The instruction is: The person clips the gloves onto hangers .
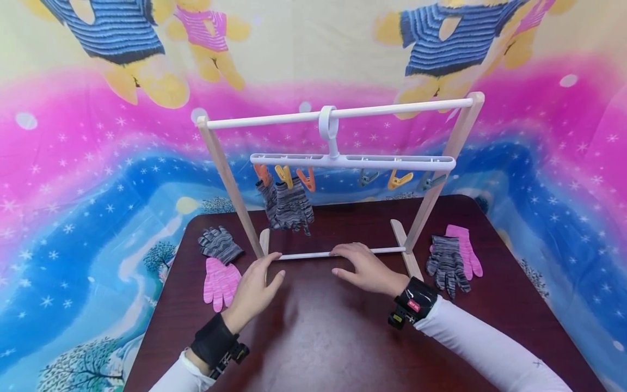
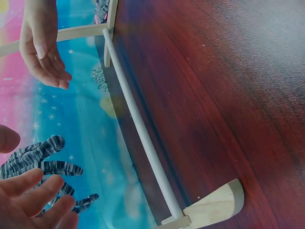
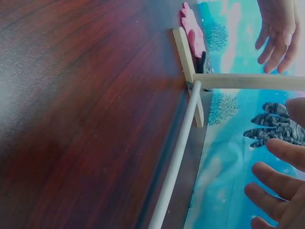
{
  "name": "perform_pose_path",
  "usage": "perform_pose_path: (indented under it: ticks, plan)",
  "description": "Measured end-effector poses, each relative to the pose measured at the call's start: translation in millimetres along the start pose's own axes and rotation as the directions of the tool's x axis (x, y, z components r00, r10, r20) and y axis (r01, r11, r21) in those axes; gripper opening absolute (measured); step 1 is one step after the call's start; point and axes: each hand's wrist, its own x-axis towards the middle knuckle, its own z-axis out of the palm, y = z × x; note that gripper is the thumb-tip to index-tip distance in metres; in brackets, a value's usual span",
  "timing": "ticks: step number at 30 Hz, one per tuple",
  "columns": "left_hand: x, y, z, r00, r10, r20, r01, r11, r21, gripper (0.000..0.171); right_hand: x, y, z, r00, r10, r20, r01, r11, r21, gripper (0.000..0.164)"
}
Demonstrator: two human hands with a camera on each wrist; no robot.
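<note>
Both hands hover in front of a small wooden drying rack (image 1: 431,207), holding nothing. My left hand (image 1: 254,288), fingers extended and thumb apart, is near the rack's left post. Farther right, my right hand (image 1: 367,269) has its fingers loosely bent and overlaps the white lower bar (image 1: 306,255) in the head view. A white clip hanger (image 1: 352,161) hooks over the top bar (image 1: 392,109). At its left end hang two grey-black striped knit gloves (image 1: 294,207), fingers down, one partly behind the other. Orange and yellow clips (image 1: 283,175) grip their cuffs.
Several other clips (image 1: 400,179) hang without gloves. On the table's left lie a striped glove (image 1: 220,244) and a pink glove (image 1: 221,283). At the right, a striped glove (image 1: 447,264) overlaps a pink one (image 1: 465,247). A printed curtain (image 1: 122,179) surrounds the dark table (image 1: 323,337).
</note>
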Motion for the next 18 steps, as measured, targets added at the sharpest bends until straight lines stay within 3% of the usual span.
perform_pose_path:
  ticks: [11, 18]
  plan:
    - [-13.2, -9.6, 10.8, 0.999, 0.05, 0.002, -0.05, 0.998, 0.03, 0.044, -10.0, 2.6, 11.3, 0.997, 0.023, 0.074, -0.019, 0.999, -0.042, 0.052]
    - [-22.1, -13.9, 14.6, 1.0, 0.011, 0.022, -0.012, 0.999, 0.031, 0.042, -14.4, 3.0, 20.0, 0.997, 0.014, 0.074, -0.01, 0.999, -0.051, 0.053]
